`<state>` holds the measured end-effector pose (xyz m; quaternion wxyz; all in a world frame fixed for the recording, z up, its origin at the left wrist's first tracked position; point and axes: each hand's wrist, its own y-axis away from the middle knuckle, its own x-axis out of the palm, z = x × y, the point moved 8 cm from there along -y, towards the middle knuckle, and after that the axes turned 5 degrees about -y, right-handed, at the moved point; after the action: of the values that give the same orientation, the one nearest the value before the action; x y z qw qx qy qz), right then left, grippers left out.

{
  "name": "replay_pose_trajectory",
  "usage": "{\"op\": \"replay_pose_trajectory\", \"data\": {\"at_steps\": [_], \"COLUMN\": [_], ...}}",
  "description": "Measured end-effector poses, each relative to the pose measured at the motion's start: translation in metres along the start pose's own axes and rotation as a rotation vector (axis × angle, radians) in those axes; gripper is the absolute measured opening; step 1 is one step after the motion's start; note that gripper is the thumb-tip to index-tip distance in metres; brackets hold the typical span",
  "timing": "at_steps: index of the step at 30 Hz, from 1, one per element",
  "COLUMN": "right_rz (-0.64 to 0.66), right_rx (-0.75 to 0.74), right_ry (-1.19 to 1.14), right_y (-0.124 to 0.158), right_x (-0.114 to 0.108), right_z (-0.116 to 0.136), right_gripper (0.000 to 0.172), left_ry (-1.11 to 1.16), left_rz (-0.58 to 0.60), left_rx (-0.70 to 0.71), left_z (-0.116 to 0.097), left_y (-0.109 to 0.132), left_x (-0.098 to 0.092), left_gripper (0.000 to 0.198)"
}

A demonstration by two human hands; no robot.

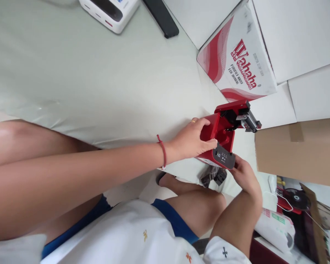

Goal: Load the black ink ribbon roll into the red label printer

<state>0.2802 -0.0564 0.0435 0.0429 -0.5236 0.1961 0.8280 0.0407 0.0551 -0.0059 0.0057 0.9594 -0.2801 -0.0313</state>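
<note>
A person in a white shirt and blue shorts sits on a pale, faintly creased sheet (104, 84) that covers the floor, holding a small red machine (223, 128) with both hands just above the sheet, a little in front of the raised knee. The left hand (192, 141), with a red string bracelet (162, 150) at the wrist and a ring (193, 120) on one finger, is wrapped round the red body of the machine, fingers over the top and thumb pressed to the near side. The right hand (243, 174) comes up from below and cups the machine's dark grey control panel (224, 157), its fingers curled closed against that end. A metal roller part sticks out from the machine's far end.

Under the machine, on the sheet, lies a dark bundle in clear wrap (213, 176). Beyond it stands a red-and-white carton marked "Wahaha" (236, 62), hemmed in by plain white boxes (297, 33). A brown cardboard box (299, 150), taped along its top, sits just right of the machine. At the upper edge, well apart from the hands, a white appliance (110, 13) and a flat black object (161, 16) rest on the sheet. Packaging and red goods crowd the lower right corner.
</note>
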Motion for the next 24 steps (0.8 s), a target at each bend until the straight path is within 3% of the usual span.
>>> {"op": "replay_pose_trajectory", "data": {"at_steps": [4, 7, 10, 15, 20, 24], "right_rz": [-0.054, -0.161, -0.229, -0.148, -0.110, -0.024], "right_rx": [0.048, 0.153, 0.244, 0.270, 0.274, 0.246], "right_ry": [-0.046, -0.042, 0.019, 0.055, 0.086, 0.095], "right_y": [-0.010, -0.005, 0.001, -0.008, -0.023, -0.016], "right_x": [0.010, -0.011, -0.030, -0.023, -0.016, -0.020], "right_z": [-0.007, -0.032, -0.056, -0.072, -0.078, -0.066], "right_gripper": [0.047, 0.066, 0.068, 0.063, 0.045, 0.051], "left_ry": [-0.036, -0.066, -0.086, -0.074, -0.062, -0.049], "left_rz": [0.002, -0.001, -0.014, 0.005, -0.005, -0.027], "left_rx": [0.003, 0.000, -0.004, -0.039, -0.044, -0.033], "left_z": [-0.003, -0.007, -0.011, -0.011, -0.009, -0.007], "left_y": [0.001, 0.003, 0.004, 0.004, 0.004, 0.004], "left_x": [-0.001, -0.002, -0.004, -0.003, -0.002, -0.002], "left_gripper": [0.051, 0.047, 0.045, 0.042, 0.036, 0.034]}}
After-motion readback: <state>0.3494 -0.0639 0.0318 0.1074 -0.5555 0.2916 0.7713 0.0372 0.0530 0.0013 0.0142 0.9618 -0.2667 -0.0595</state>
